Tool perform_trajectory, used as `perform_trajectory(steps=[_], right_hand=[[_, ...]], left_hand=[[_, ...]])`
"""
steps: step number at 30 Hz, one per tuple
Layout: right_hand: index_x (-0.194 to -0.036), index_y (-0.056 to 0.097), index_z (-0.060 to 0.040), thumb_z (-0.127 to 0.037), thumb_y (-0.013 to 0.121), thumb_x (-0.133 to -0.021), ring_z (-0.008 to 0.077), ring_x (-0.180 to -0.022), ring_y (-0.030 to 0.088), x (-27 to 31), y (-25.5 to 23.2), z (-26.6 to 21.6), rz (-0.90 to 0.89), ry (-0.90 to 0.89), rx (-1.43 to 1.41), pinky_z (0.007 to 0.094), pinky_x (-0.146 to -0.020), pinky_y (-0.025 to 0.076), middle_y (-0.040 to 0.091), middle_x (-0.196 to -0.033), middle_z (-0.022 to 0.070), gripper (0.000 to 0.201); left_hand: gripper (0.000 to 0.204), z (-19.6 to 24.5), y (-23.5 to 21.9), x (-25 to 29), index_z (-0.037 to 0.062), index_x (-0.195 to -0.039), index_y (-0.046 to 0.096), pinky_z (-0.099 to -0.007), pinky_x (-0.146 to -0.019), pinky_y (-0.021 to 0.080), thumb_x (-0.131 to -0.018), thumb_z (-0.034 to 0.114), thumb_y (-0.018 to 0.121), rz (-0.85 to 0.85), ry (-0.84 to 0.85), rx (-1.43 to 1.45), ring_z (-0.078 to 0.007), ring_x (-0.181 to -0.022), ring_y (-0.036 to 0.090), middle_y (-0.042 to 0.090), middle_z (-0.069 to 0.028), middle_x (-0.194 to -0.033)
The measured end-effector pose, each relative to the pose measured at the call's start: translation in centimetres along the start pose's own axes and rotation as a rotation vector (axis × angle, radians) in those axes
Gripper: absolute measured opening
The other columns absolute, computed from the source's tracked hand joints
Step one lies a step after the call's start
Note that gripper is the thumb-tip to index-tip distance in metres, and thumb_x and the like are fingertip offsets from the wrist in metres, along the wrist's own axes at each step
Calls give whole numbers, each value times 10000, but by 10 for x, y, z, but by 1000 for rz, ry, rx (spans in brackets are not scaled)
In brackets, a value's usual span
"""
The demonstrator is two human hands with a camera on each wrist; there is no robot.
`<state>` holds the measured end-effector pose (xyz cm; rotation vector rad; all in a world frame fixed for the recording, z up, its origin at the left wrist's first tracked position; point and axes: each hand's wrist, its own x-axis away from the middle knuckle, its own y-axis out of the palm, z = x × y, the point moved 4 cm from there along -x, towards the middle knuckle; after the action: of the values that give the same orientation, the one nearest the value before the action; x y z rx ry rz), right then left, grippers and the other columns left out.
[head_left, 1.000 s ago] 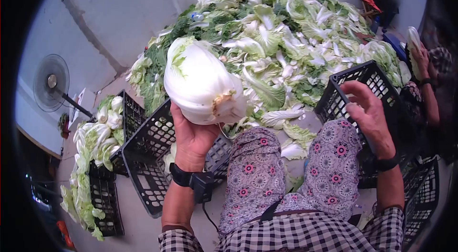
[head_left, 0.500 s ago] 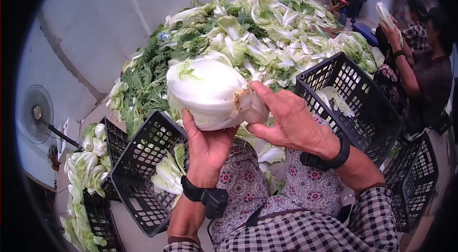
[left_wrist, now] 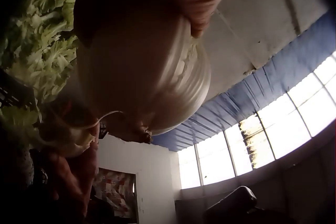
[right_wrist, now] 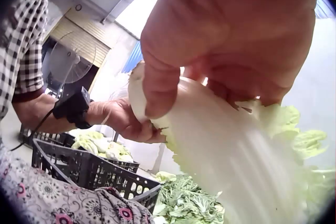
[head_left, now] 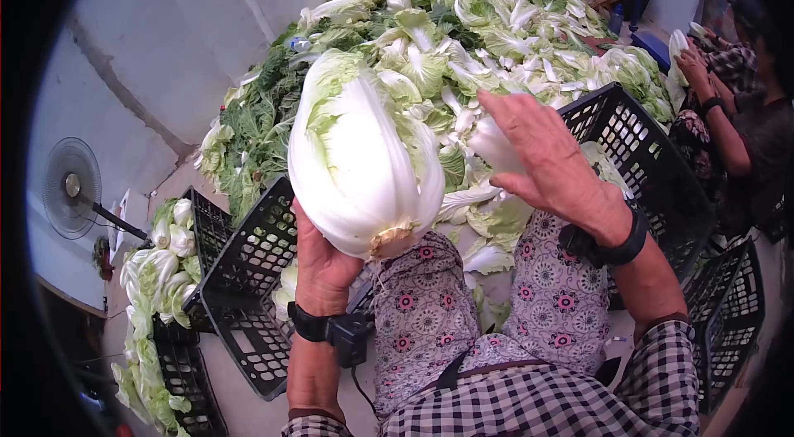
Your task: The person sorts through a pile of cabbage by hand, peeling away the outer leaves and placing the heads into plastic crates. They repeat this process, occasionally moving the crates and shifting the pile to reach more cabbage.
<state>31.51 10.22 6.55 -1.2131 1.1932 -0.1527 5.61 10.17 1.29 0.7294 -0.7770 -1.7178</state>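
Note:
My left hand (head_left: 324, 267) grips a large napa cabbage (head_left: 364, 160) from below, with its trimmed stem end toward me and its leafy top pointing away. In the left wrist view the cabbage (left_wrist: 152, 71) fills the middle, its root end low. To the right, my right hand (head_left: 554, 160) pinches a loose white cabbage leaf (head_left: 495, 144), apart from the head. The right wrist view shows the thumb (right_wrist: 160, 90) pressed on this leaf (right_wrist: 226, 150), which is broad and pale with green frilled edges; the other fingertips are hidden behind it.
A big heap of cabbage leaves (head_left: 496, 40) lies ahead on the floor. Black crates stand at my left (head_left: 223, 296) and right (head_left: 662, 189), near my knees. Whole cabbages (head_left: 157, 272) pile up farther left, near a fan (head_left: 73, 185). Another person (head_left: 744, 131) sits at the right.
My right hand has come over to the cabbage's stem end, then drawn back right with a leaf. The cabbage has turned in my left hand, stem end now toward me.

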Motion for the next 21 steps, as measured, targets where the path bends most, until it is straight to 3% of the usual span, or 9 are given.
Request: perform_trajectory(steps=[1, 3, 7, 10, 12, 14, 15, 16, 21], right_hand=[[-1462, 177, -130, -146, 777, -657, 399, -1258, 349, 0, 3, 6, -51, 58, 41, 481, -1012, 327, 352, -1367, 200, 1005], [-1466, 167, -139, -160, 787, -648, 405, -1281, 328, -6, -1, 1, -6, -29, -78, 487, -1054, 290, 333, -1385, 208, 1027], [-1471, 156, -236, -170, 825, -579, 373, -1378, 167, -5, -2, -17, -58, -106, -123, 505, -1109, 221, 181, -1491, 163, 1117], [-1464, 184, -263, -149, 801, -605, 348, -1406, 85, -2, -5, -27, -50, -171, -157, 537, -1117, 161, 93, -1531, 114, 1064], [-1448, 231, -250, -125, 734, -652, 335, -1405, 130, -1, -2, -41, 24, -256, -34, 557, -1116, 131, 148, -1520, 136, 950], [-1440, 249, -233, -126, 709, -663, 334, -1397, 175, 1, -7, -58, 18, -347, 63, 559, -1111, 141, 191, -1509, 147, 910], [-1368, 356, -141, -132, 701, -648, 327, -1323, 330, 1, -17, -63, 91, -375, -36, 554, -1094, 190, 379, -1388, 165, 799], [-1345, 377, -121, -147, 682, -673, 318, -1304, 355, 1, -17, -62, 88, -374, -83, 548, -1086, 198, 404, -1366, 158, 739], [-1186, 480, -18, -295, 756, -650, 290, -1058, 560, 0, -15, -42, 251, -225, -229, 505, -979, 345, 580, -1092, 140, 664]], left_hand=[[594, -1, 8, 2, 82, -1351, 406, -466, -1014, 417, -896, 437, 547, -78, 47, -122, -272, -1182, 513, 506, -97, -1320], [603, -11, -2, -5, 63, -1355, 392, -452, -983, 451, -909, 448, 517, 155, -147, 75, -274, -1153, 536, 511, -114, -1310], [590, -14, 10, 20, 43, -1346, 395, -434, -952, 480, -924, 445, 493, -211, 55, -475, -271, -1117, 561, 526, -130, -1285], [629, -11, 5, 37, 36, -1344, 392, -426, -926, 496, -919, 493, 476, -36, -125, -533, -258, -1080, 580, 544, -129, -1254], [691, -9, -6, 44, 35, -1351, 379, -414, -910, 504, -901, 552, 469, 155, -316, -519, -241, -1055, 590, 558, -119, -1230], [733, -6, -24, 51, 26, -1357, 362, -399, -915, 490, -890, 582, 462, 95, -405, -609, -243, -1096, 564, 536, -124, -1254], [754, -4, -34, 55, 22, -1360, 353, -391, -917, 483, -884, 597, 459, 65, -446, -655, -244, -1116, 550, 525, -127, -1265], [763, -1, -39, 56, 22, -1364, 346, -397, -929, 470, -881, 602, 460, 47, -454, -670, -246, -1131, 536, 508, -131, -1279], [808, 22, -46, 57, 25, -1387, 312, -424, -989, 408, -866, 624, 463, 44, -206, -593, -260, -1204, 464, 424, -155, -1348]])
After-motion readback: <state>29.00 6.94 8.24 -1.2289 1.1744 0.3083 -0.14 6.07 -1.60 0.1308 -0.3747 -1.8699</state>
